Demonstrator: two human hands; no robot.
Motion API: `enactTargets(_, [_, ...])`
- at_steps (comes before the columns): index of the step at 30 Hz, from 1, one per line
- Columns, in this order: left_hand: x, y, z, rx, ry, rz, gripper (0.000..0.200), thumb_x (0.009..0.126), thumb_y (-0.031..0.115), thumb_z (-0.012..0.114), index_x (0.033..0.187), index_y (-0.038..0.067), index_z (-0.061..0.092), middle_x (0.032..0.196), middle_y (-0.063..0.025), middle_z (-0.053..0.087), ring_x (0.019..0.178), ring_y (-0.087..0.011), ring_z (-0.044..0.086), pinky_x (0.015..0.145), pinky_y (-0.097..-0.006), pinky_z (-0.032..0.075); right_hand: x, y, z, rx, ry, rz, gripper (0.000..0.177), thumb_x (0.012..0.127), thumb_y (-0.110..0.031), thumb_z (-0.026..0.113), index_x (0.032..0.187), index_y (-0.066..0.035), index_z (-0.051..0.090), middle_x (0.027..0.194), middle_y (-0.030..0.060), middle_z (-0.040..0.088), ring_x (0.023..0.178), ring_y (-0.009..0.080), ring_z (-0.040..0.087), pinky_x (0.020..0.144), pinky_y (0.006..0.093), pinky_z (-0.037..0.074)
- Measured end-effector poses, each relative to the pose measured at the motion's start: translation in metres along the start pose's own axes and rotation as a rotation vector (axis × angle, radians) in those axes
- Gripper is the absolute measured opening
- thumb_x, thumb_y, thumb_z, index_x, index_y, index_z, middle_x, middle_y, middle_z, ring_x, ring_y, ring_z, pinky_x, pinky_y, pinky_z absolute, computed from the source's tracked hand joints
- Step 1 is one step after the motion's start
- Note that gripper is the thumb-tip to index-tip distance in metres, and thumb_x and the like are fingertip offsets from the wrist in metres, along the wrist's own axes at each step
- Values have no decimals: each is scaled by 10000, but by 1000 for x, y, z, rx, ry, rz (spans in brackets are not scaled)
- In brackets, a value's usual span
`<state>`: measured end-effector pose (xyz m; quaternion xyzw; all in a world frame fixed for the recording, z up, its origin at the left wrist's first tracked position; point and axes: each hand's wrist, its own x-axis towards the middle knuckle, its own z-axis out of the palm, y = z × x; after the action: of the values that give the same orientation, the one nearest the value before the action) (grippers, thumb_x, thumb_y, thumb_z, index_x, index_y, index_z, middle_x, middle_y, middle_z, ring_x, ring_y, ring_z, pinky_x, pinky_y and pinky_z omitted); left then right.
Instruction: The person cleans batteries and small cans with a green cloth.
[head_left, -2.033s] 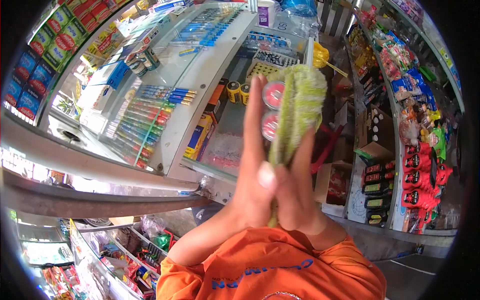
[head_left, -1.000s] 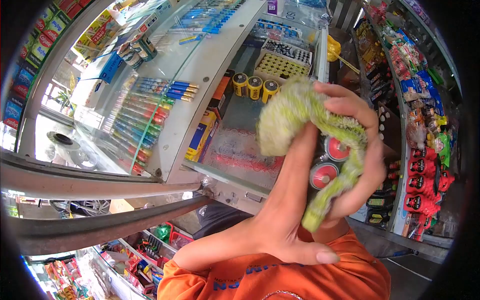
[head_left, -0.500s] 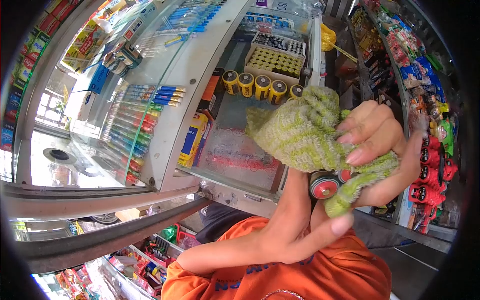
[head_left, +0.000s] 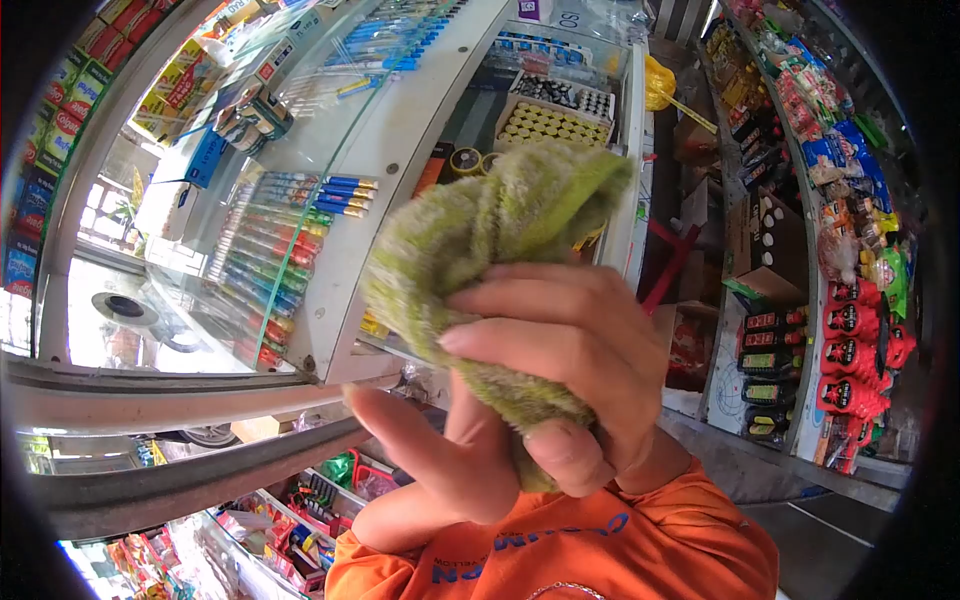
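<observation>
My right hand (head_left: 575,350) is closed on a fuzzy green cloth (head_left: 480,225), its fingers pressing into the folds. Below and to the left, my left hand (head_left: 465,465) is behind the cloth, with its thumb sticking out to the left. Its other fingers are mostly covered. Thick red-ended batteries, visible at this hand just before, are now hidden by the cloth. Behind the cloth, the glass case holds a large yellow-and-black battery (head_left: 465,161) and a box of small batteries (head_left: 556,127).
Pens and pencils (head_left: 270,260) lie under the glass counter at the left. Shelves at the right hold snack packets, red bottles (head_left: 850,350) and dark bottles (head_left: 770,365). A yellow bag (head_left: 658,82) hangs beyond the case. A metal rail (head_left: 230,470) crosses the lower left.
Both hands and the cloth have moved left, now covering most of the large batteries in the case. My left thumb has swung to the left. The red-ended batteries have gone out of sight.
</observation>
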<state>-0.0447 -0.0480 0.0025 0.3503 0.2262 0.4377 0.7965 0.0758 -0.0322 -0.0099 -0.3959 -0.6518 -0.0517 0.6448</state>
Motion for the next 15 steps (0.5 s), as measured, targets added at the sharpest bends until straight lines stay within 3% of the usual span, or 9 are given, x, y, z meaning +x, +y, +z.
enactTargets(3, [0,-1,-2,81,-152,-15,798,1084,541,321,1590,-75,271,1556,-190,440,1469,-321,397,1238,-416,242,-2,-9,-18,-21,-94,66,597,1059,-503,403,970,-20,742,914,167,707,819,325,684,780,443,566])
enactTargets(5, [0,-2,-4,135,-255,-27,790,1088,534,318,1588,-76,273,1557,-190,437,1468,-320,397,1236,-416,243,-4,-2,-20,24,-49,52,624,1070,-525,354,883,-47,710,828,121,653,749,278,620,755,395,516])
enactTargets(7, [-1,-4,-5,194,-351,-35,781,1092,528,315,1585,-77,276,1559,-191,434,1468,-318,396,1234,-415,243,-10,6,-26,254,160,181,632,1065,-525,368,751,-85,696,710,49,614,643,215,567,642,362,419])
enactTargets(9, [-1,-7,-8,256,-450,-43,773,1096,522,311,1583,-78,279,1561,-191,431,1468,-317,396,1233,-414,244,-3,8,-33,524,305,285,763,1095,-570,183,649,-113,602,630,17,507,592,181,442,629,352,357])
enactTargets(10, [-4,-19,-8,333,-341,-68,791,1069,580,324,1583,-21,311,1509,-158,485,1337,-282,487,1111,-410,341,1,9,-36,631,366,282,789,1089,-572,73,611,-131,521,597,9,422,574,171,376,623,339,330])
enactTargets(11, [-6,-28,-3,406,-230,-97,810,1042,637,336,1583,35,343,1457,-125,538,1207,-248,577,990,-405,439,1,13,-43,823,376,265,774,1091,-566,91,615,-125,513,598,15,428,573,169,381,613,326,331])
enactTargets(15, [0,-32,11,340,-207,-166,748,1063,571,366,1593,44,332,1463,-112,534,1186,-229,581,988,-359,442,12,12,-38,807,363,328,763,1092,-555,117,626,-99,514,601,41,442,571,174,395,607,309,344])
